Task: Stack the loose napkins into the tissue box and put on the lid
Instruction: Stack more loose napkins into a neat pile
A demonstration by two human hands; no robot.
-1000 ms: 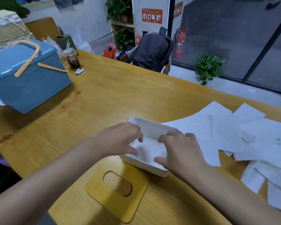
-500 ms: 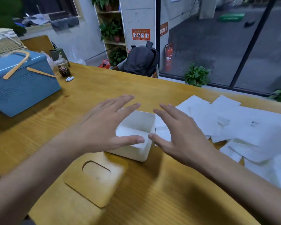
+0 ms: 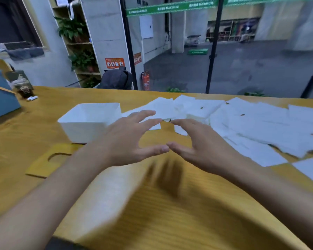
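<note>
Both hands hover over the table point(image 3: 170, 210) with nothing in them: our left hand point(image 3: 126, 139) and right hand point(image 3: 197, 143) are spread wide, fingers slightly curved, thumbs almost meeting, fingertips aimed at the nearest loose napkins point(image 3: 242, 123). Those sheets lie in an overlapping scatter across the right and far-right of the table, running out of view on the right. The white tissue box point(image 3: 83, 130) stands open just left of our left hand, and from this angle we cannot tell how much is in it. The wooden lid point(image 3: 42, 163), with its oval slot, lies flat on the table near-left of the box, so the task looks to be in its middle stretch, with plenty of paper yet to collect. The step in hand, as we judge it, is to gather the next sheets. We should press flat on a few, slide them together, square the edges between both palms, then carry them level so nothing curls against the box wall. Watch the box's right wall beside our left fingers, because a careless sweep could nudge it. Open wood between our hands and the near edge gives room for squaring a stack. The blue case point(image 3: 0, 103) at far left sits well apart.
</note>
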